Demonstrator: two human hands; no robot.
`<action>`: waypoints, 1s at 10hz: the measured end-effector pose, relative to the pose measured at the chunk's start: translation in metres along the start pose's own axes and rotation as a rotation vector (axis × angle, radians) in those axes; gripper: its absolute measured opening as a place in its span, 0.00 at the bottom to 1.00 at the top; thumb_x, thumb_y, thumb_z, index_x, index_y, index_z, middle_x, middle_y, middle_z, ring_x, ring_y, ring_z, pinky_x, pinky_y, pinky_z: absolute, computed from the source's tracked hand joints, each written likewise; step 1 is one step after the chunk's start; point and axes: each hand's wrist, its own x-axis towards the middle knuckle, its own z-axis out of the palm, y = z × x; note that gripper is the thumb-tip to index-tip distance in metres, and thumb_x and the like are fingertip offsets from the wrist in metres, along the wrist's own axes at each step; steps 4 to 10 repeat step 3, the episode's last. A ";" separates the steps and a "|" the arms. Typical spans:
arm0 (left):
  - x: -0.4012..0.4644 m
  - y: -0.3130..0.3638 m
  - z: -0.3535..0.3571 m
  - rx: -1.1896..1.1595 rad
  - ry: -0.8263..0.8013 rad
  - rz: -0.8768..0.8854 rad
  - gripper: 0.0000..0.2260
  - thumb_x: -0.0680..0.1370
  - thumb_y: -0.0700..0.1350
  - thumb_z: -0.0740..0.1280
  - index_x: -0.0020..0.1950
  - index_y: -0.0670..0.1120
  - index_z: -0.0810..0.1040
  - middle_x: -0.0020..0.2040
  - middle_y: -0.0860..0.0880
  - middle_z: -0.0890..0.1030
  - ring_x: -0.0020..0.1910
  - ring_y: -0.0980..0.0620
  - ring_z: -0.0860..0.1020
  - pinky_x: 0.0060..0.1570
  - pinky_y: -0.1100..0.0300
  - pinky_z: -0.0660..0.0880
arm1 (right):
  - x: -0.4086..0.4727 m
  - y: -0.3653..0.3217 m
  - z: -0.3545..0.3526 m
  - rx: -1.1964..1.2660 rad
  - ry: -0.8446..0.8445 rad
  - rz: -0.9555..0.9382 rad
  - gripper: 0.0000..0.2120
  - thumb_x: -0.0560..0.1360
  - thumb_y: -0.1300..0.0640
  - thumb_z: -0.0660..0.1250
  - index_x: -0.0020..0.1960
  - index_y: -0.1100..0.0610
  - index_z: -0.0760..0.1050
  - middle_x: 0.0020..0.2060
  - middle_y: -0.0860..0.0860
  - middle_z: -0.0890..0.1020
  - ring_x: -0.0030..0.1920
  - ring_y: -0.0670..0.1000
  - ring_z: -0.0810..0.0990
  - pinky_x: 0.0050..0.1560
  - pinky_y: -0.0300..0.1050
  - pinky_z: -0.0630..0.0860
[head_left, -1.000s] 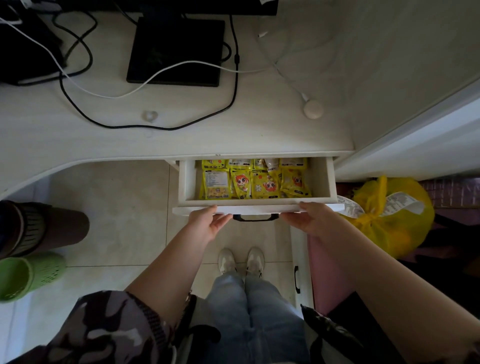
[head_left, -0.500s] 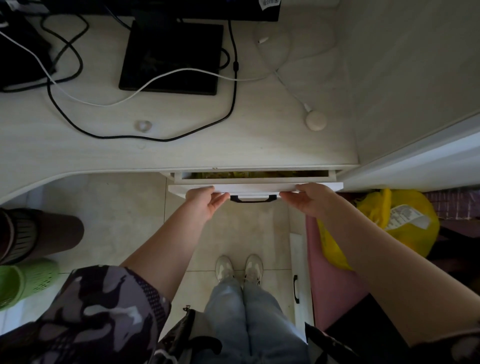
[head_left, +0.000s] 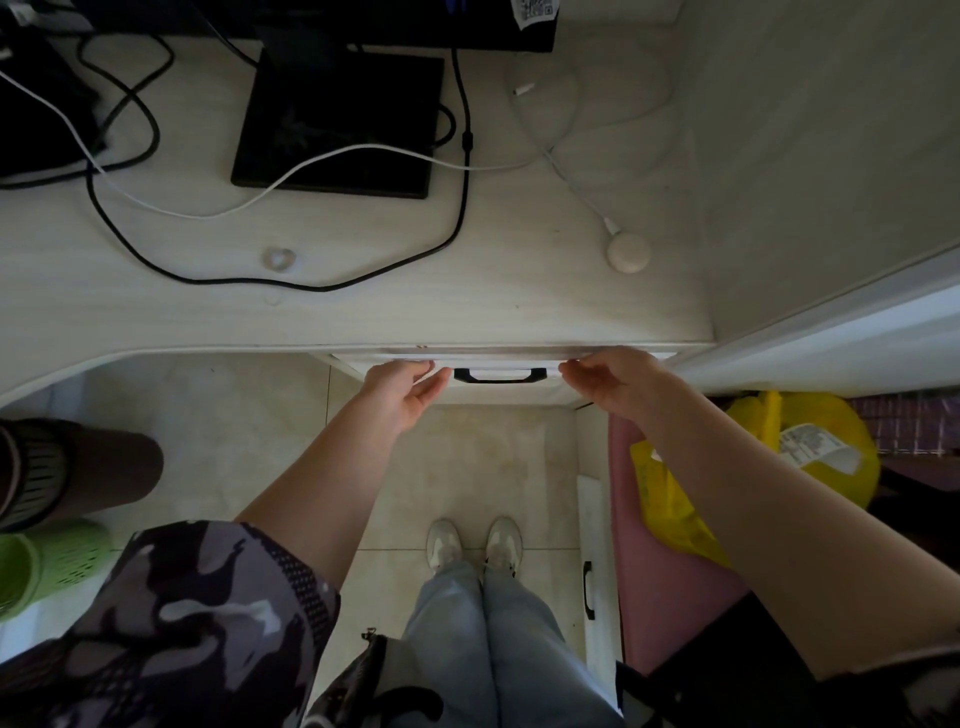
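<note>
In the head view, the drawer (head_left: 498, 392) has a flat, white, smooth-painted front. It sits under the front edge of the desk (head_left: 363, 317), almost flush, with only a thin strip of its top rim showing. A slim black bar handle (head_left: 500, 375) lies at its centre. The left hand (head_left: 402, 389) rests its straight, loosely spread fingers (head_left: 434, 382) against the front, just left of the handle. The right hand (head_left: 613, 382) touches the front just right of the handle, fingers relaxed and slightly bent. Neither hand grasps anything.

The desk top is pale, matte wood grain with a curved front edge at the left. On it stand a square black monitor base (head_left: 337, 119), a looping black cable (head_left: 291, 283), a white cable (head_left: 208, 213) and a round white puck (head_left: 628, 253).

Below, glossy beige floor tiles (head_left: 467, 467) leave open room between the person's legs and the desk. To the left stand a perforated green basket (head_left: 47, 566) and a brown bin (head_left: 78, 467). To the right, a crinkled yellow plastic bag (head_left: 810, 431) lies close beside the right forearm.
</note>
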 end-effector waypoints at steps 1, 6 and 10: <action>-0.005 -0.002 -0.006 0.013 -0.023 0.000 0.22 0.76 0.29 0.63 0.69 0.39 0.65 0.61 0.39 0.76 0.42 0.43 0.81 0.44 0.52 0.81 | 0.001 0.002 -0.002 -0.018 0.009 -0.017 0.06 0.76 0.74 0.59 0.41 0.69 0.72 0.38 0.62 0.78 0.38 0.56 0.80 0.32 0.47 0.81; -0.020 -0.007 -0.014 0.185 -0.052 0.069 0.28 0.77 0.32 0.64 0.75 0.47 0.61 0.58 0.43 0.77 0.50 0.42 0.81 0.45 0.55 0.79 | -0.007 0.005 -0.006 -0.067 0.015 -0.067 0.07 0.77 0.70 0.58 0.42 0.63 0.70 0.45 0.59 0.79 0.42 0.56 0.80 0.44 0.49 0.79; -0.020 -0.007 -0.014 0.185 -0.052 0.069 0.28 0.77 0.32 0.64 0.75 0.47 0.61 0.58 0.43 0.77 0.50 0.42 0.81 0.45 0.55 0.79 | -0.007 0.005 -0.006 -0.067 0.015 -0.067 0.07 0.77 0.70 0.58 0.42 0.63 0.70 0.45 0.59 0.79 0.42 0.56 0.80 0.44 0.49 0.79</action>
